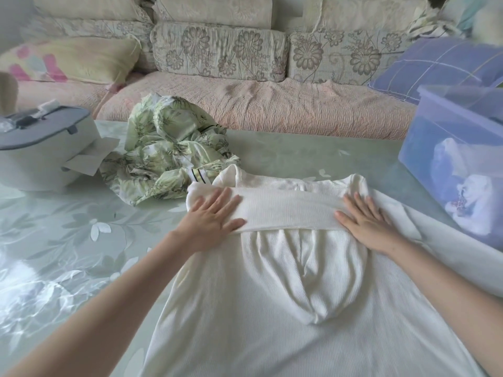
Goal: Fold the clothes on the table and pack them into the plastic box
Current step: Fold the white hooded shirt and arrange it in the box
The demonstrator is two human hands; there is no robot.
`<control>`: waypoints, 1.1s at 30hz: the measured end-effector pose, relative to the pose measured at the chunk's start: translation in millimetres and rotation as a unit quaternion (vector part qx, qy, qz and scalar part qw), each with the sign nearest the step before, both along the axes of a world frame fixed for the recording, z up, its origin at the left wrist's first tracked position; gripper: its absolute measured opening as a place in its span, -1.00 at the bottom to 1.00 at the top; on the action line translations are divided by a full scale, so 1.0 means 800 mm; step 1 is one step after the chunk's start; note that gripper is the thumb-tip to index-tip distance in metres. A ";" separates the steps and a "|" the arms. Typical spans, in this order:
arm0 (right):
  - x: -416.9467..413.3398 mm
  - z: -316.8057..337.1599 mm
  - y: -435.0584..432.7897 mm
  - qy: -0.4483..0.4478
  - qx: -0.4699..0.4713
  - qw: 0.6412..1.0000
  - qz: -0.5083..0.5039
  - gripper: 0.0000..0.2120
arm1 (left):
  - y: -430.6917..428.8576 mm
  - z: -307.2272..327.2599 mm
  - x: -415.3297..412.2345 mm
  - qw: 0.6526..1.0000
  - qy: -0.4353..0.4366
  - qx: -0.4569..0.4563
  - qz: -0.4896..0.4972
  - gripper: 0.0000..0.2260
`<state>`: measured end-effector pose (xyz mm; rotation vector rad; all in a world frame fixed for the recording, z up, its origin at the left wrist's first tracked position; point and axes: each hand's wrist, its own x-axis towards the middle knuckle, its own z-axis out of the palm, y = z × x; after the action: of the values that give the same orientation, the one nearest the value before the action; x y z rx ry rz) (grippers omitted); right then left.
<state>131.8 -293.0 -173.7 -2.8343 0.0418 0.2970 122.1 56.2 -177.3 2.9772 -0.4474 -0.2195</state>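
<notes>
Where the white garment (285,308) lies: spread over the near middle of the table (68,254), its far edge turned back towards the viewer in a flat band (288,210).
Left hand (215,221): flat, fingers straight and slightly spread, pressing the band's left end; it grips nothing.
Right hand (367,224): flat in the same way on the band's right end, gripping nothing.
Green leaf-print garment (168,156): crumpled heap just beyond the white one's far left corner, touching it.
White case (46,153): far left on the table, grey lid, small items on top too blurred to name; a paper sheet (89,156) leans between it and the green heap.
Plastic box (424,142): translucent blue, at the table's right edge, lid off, holding white clothes (468,194) bunched low inside.
Sofa (258,104): behind the table, floral cushions, blue checked pillow (435,66) at its right.
</notes>
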 end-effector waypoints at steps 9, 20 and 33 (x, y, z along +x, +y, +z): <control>-0.028 0.006 0.003 0.003 -0.014 1.000 0.000 -0.42 | -0.014 0.014 -0.031 0.999 0.015 0.012 0.034 -0.17; -0.047 0.010 0.003 -0.001 -0.001 1.000 -0.003 -0.43 | -0.045 0.032 -0.034 0.995 -0.024 -0.070 0.068 -0.51; -0.053 0.004 0.001 -0.009 0.025 1.000 0.014 -0.47 | -0.055 0.025 -0.033 0.990 0.099 -0.001 0.097 -0.50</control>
<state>89.6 -292.1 -170.2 -2.7887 -0.0088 0.2745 96.0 11.9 -157.4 2.9309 -0.1346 -0.4880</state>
